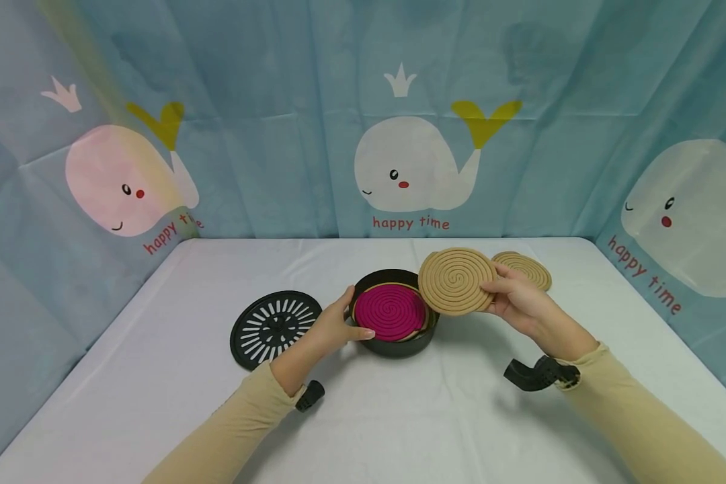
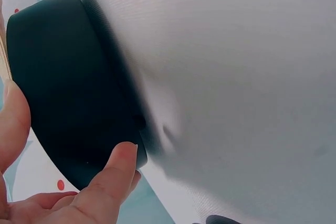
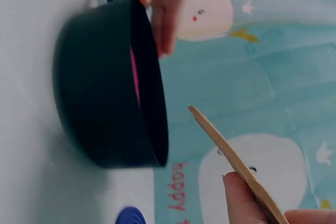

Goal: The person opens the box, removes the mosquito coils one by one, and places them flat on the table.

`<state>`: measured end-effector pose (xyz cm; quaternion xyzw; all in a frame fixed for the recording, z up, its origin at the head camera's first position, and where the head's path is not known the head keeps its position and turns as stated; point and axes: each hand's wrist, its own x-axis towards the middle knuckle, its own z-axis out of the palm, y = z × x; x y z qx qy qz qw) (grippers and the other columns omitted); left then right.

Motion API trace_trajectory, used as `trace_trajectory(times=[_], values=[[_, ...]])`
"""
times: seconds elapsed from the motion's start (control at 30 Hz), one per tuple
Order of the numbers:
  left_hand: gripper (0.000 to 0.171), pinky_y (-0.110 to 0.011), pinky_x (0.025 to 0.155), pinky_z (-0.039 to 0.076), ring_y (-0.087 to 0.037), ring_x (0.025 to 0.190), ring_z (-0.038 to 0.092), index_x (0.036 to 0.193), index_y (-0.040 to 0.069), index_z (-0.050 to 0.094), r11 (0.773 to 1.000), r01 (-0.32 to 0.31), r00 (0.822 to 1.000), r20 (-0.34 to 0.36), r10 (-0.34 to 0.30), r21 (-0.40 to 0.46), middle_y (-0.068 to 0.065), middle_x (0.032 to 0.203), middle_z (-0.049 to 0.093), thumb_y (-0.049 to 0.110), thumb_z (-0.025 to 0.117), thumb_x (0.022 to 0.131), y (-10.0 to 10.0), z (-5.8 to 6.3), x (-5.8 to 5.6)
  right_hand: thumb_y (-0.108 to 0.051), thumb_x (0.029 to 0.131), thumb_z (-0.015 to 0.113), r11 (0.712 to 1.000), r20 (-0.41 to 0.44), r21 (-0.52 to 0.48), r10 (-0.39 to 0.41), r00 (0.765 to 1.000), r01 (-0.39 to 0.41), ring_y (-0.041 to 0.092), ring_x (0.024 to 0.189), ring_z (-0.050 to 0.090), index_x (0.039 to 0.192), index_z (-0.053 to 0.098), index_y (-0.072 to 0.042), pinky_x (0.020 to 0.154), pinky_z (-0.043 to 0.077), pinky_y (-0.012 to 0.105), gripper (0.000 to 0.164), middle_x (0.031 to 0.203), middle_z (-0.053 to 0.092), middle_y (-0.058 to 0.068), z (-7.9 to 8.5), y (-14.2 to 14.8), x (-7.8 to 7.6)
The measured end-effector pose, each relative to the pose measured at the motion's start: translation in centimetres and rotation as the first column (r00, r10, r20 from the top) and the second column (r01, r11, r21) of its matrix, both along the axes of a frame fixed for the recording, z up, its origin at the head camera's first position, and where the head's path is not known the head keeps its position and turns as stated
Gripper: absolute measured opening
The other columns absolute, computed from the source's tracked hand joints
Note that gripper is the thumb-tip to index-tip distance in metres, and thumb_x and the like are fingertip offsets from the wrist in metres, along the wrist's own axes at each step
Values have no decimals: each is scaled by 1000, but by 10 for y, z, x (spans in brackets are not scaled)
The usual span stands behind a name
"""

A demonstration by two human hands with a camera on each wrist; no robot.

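In the head view my right hand (image 1: 520, 306) pinches a tan mosquito coil (image 1: 455, 281), tilted up above the right rim of a round black tin (image 1: 396, 348). Another tan edge peeks out behind the held coil, so I cannot tell if it is a single one. Edge-on, the tan coil (image 3: 231, 153) appears apart from the tin in the right wrist view. Inside the tin lies a magenta coil (image 1: 390, 310) on top of tan ones. My left hand (image 1: 333, 329) grips the tin's left side, thumb near the rim and a finger against the wall (image 2: 68, 93).
A slotted black lid (image 1: 276, 324) lies left of the tin, partly behind my left forearm. Another tan coil (image 1: 529, 270) rests on the white table (image 1: 399, 417) behind my right hand. A blue ridged edge (image 3: 130, 216) shows in the right wrist view.
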<state>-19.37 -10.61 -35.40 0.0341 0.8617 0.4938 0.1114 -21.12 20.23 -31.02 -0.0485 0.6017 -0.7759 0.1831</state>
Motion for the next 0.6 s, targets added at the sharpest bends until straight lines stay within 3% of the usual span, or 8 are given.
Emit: trace_trajectory(times=[0.13,0.37,0.5,0.6], values=[[96,-50,112,27,-37,142,27,155,4,17,1000,0,1000,1,0,-3,-16,158,23,7,79,82,0,0,0,6,101,29,1000,-15,-23,-18,1000,18,5,99,63,154,-11,-2,84,54,27,67,157,0,27,2,17,-3],[97,-51,112,28,-36,142,27,155,4,17,1000,2,1000,-6,-2,-8,-16,158,24,8,79,82,1,0,-1,4,103,34,984,51,-154,-83,995,90,9,99,65,155,-12,-14,81,55,28,72,162,-6,12,8,45,-7],[97,-51,112,28,-36,141,28,155,4,16,1000,0,1000,-6,0,-10,-16,158,24,8,79,82,1,1,0,1,104,34,974,69,-174,-137,988,148,8,97,66,155,-13,-15,79,55,28,72,162,-7,7,12,60,-9],[97,-51,112,28,-36,141,28,155,4,16,1000,3,1000,-7,-3,-13,-16,158,23,9,79,82,0,1,0,-1,104,34,966,70,-185,-168,983,178,7,97,65,154,-15,-17,84,54,28,72,161,-13,5,12,72,-11]])
